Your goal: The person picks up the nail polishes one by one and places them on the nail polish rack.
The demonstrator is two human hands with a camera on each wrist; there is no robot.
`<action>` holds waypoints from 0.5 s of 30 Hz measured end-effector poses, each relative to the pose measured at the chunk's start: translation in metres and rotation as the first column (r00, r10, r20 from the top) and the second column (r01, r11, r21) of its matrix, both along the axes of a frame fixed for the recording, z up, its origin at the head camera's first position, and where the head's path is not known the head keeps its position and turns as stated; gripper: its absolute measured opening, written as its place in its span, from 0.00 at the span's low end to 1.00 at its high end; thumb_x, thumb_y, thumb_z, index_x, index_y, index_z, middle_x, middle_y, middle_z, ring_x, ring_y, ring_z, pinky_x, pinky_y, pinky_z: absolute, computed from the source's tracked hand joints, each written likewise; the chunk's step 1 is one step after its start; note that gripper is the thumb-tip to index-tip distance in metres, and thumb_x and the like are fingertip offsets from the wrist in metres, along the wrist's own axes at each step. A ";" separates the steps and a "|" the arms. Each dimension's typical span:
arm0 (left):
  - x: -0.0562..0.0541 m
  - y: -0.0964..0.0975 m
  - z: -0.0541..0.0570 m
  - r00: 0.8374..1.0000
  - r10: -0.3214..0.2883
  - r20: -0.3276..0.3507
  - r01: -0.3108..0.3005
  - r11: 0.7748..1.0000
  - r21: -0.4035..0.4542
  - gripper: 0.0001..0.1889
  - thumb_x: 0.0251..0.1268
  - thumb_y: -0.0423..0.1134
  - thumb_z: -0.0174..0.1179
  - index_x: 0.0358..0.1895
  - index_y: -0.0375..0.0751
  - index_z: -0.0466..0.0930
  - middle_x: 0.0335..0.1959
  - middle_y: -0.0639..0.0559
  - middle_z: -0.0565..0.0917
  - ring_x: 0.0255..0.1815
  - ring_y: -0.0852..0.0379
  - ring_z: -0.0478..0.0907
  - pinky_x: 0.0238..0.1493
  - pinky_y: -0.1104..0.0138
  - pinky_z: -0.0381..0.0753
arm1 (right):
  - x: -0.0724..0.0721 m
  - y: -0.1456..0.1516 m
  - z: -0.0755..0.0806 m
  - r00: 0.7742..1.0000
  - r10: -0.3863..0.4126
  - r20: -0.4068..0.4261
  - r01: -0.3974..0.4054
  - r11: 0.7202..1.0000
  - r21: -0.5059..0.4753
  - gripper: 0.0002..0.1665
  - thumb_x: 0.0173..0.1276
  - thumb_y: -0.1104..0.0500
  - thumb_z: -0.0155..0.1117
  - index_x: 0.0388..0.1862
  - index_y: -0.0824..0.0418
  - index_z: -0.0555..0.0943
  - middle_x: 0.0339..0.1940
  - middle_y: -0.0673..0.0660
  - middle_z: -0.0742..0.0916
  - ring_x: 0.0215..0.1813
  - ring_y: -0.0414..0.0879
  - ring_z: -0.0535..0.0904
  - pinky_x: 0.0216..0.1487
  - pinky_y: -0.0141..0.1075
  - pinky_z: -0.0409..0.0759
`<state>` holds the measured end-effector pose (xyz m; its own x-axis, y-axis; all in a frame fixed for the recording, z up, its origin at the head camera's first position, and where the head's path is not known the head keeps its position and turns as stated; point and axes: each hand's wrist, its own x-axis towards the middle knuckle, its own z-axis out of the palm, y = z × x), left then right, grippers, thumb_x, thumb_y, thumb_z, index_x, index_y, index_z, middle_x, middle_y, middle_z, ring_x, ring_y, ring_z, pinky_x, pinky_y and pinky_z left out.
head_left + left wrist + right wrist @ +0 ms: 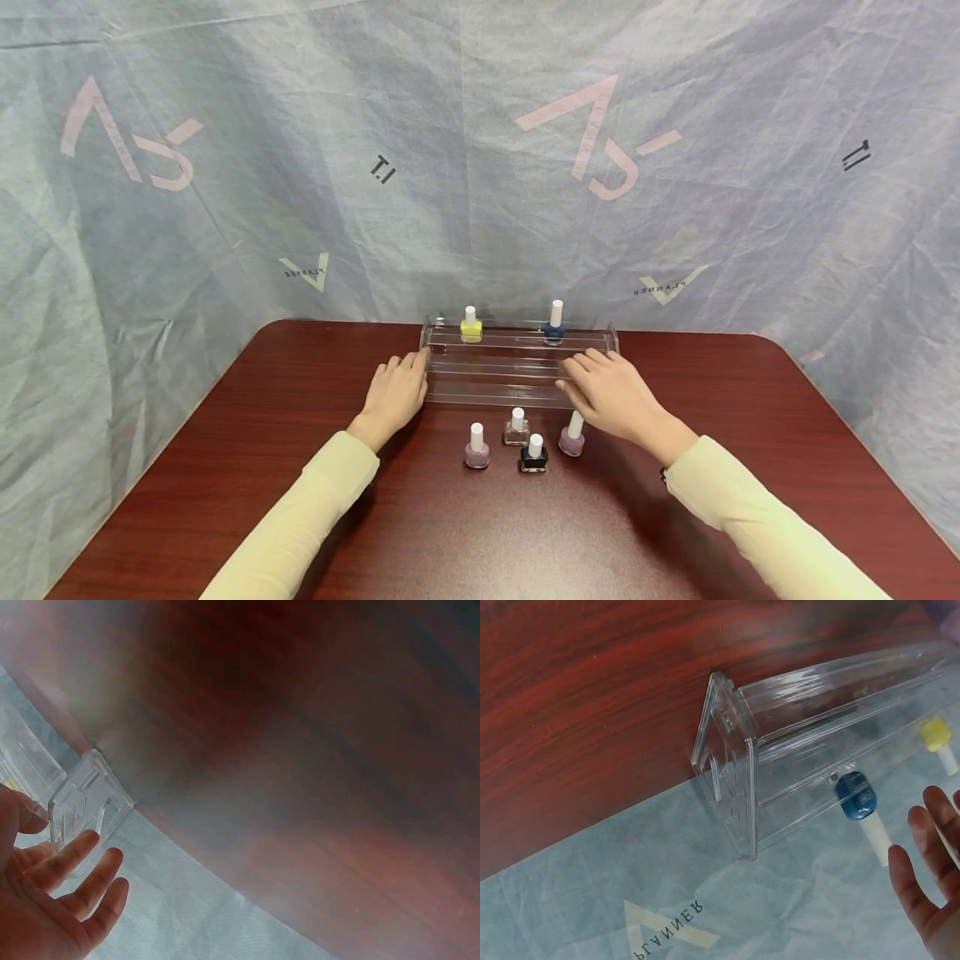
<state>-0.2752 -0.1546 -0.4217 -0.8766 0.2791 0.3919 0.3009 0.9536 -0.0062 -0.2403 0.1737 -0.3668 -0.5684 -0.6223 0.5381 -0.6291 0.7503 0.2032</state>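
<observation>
"Starting leftmost, what could you read?"

"Mirrored 'PLANNER' lettering [303, 273] on the grey cloth [465, 233], then a black T-and-I mark [382, 169]. Below, the left hand [393, 389] was at the end of the clear rack [510, 369], outer fingers spread; whether it pinched the panel, I couldn't tell."

"And the rack?"

"Near the desk's [330, 346] far edge, long axis running left to right. Its top tier held a yellow bottle [471, 330] and a blue bottle [554, 332], caps up. In front stood a lilac bottle [477, 454], a brownish one [516, 432], a black one [534, 457] and a second lilac one [572, 442]."

"The right hand [617, 394]?"

"Over the rack's right part, fingers extended, thumb apart; 'PLANNER' showed mirrored again beyond."
</observation>
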 end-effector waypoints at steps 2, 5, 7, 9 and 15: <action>0.000 0.000 0.000 1.000 0.000 -0.003 0.000 1.000 -0.001 0.23 0.63 0.38 0.49 0.63 0.40 0.65 0.52 0.46 0.79 0.46 0.43 0.76 0.43 0.53 0.74 | 0.003 0.001 -0.001 1.000 0.014 -0.003 -0.014 1.000 -0.001 0.11 0.63 0.50 0.54 0.35 0.57 0.76 0.27 0.50 0.79 0.34 0.48 0.75 0.33 0.40 0.70; 0.001 0.000 0.000 1.000 -0.002 -0.009 0.002 1.000 -0.001 0.23 0.63 0.38 0.49 0.63 0.40 0.66 0.52 0.46 0.79 0.46 0.43 0.76 0.43 0.53 0.74 | 0.007 0.002 -0.003 0.999 0.032 -0.013 -0.032 0.999 -0.001 0.10 0.63 0.50 0.54 0.32 0.56 0.75 0.25 0.49 0.78 0.32 0.47 0.74 0.32 0.39 0.69; 0.001 0.000 0.000 1.000 -0.005 -0.011 0.004 1.000 -0.003 0.23 0.63 0.38 0.49 0.63 0.40 0.66 0.52 0.46 0.79 0.46 0.43 0.76 0.42 0.53 0.74 | 0.010 0.003 -0.005 0.999 0.041 -0.016 -0.041 0.999 0.000 0.10 0.63 0.50 0.55 0.29 0.55 0.74 0.23 0.49 0.76 0.32 0.47 0.73 0.31 0.38 0.68; 0.001 0.000 0.001 1.000 -0.006 -0.011 0.006 1.000 -0.004 0.23 0.63 0.38 0.49 0.63 0.40 0.65 0.52 0.46 0.79 0.45 0.43 0.76 0.42 0.54 0.74 | 0.012 0.004 -0.007 0.999 0.050 -0.017 -0.050 0.999 0.001 0.10 0.62 0.50 0.55 0.29 0.55 0.73 0.23 0.48 0.76 0.31 0.46 0.73 0.31 0.38 0.67; 0.001 0.000 0.001 1.000 -0.002 -0.007 0.002 1.000 -0.002 0.23 0.63 0.38 0.49 0.63 0.40 0.65 0.52 0.46 0.79 0.46 0.44 0.76 0.41 0.54 0.74 | 0.018 0.005 -0.010 0.997 0.074 -0.014 -0.074 0.997 0.009 0.10 0.63 0.49 0.54 0.30 0.54 0.74 0.23 0.47 0.76 0.31 0.44 0.73 0.30 0.37 0.68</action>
